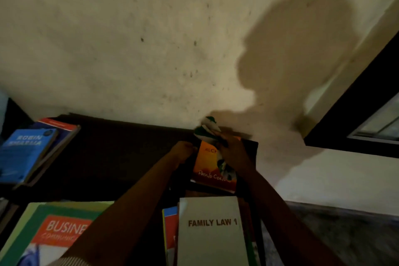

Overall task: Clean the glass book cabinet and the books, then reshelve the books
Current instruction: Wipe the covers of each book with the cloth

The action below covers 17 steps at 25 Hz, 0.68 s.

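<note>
Book-wiping step. The left hand (183, 151) grips the orange book (207, 164) at its 9 o'clock edge, likely to stop it sliding. The right hand (233, 153), at 3 o'clock, clutches a bunched green-and-white cloth (207, 128). The book lies on the dark surface (121, 153), at 12 o'clock from the Family Law 1 volume (212, 233).

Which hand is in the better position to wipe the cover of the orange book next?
The right hand, most likely: it grips the green and white cloth just over the orange book. The left hand holds the book's left edge and has no cloth.
</note>
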Tool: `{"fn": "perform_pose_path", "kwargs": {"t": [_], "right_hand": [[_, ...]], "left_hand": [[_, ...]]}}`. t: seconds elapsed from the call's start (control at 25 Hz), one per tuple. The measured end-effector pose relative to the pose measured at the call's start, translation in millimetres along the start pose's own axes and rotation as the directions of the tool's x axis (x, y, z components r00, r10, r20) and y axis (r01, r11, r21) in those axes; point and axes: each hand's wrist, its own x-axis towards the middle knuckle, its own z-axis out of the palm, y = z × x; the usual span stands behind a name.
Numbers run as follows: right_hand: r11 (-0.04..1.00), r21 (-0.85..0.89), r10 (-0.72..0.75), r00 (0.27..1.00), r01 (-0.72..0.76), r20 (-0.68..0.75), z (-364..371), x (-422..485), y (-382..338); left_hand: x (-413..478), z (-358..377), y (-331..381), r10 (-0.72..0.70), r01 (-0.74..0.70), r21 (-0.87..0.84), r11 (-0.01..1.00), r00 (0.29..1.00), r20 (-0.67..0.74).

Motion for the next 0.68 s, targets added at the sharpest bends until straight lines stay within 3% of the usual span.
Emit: {"fn": "perform_pose_path", "kwargs": {"t": [0.12,0.2,0.32,0.4,0.6,0.68], "right_hand": [[0.999,-0.005,-0.031,0.999,0.031,0.039,28.3,5.9,-14.8],[0.996,0.014,-0.085,0.995,0.084,0.061,54.1,13.5,-29.6],[0.982,0.074,-0.186,0.972,0.176,0.147,100.0,31.5,-67.0],[0.973,0.083,-0.226,0.958,0.214,0.178,126.2,42.0,-93.1],[0.957,0.099,-0.289,0.929,0.273,0.231,186.4,65.6,-142.2],[0.962,0.084,-0.271,0.927,0.258,0.258,204.9,72.5,-153.1]], "left_hand": [[-21.5,-80.0,-29.5,0.150,-0.132,0.107,0.986,0.970,-0.192],[-41.4,-142.6,-59.4,0.204,-0.115,0.249,0.962,0.907,-0.369],[-54.7,-227.0,-110.6,0.245,0.062,0.448,0.892,0.766,-0.594],[-50.2,-269.2,-140.5,0.185,0.241,0.524,0.817,0.751,-0.634],[-45.1,-300.2,-188.4,0.038,0.529,0.496,0.688,0.657,-0.753],[-47.7,-301.9,-195.3,0.048,0.569,0.566,0.596,0.679,-0.733]]}}
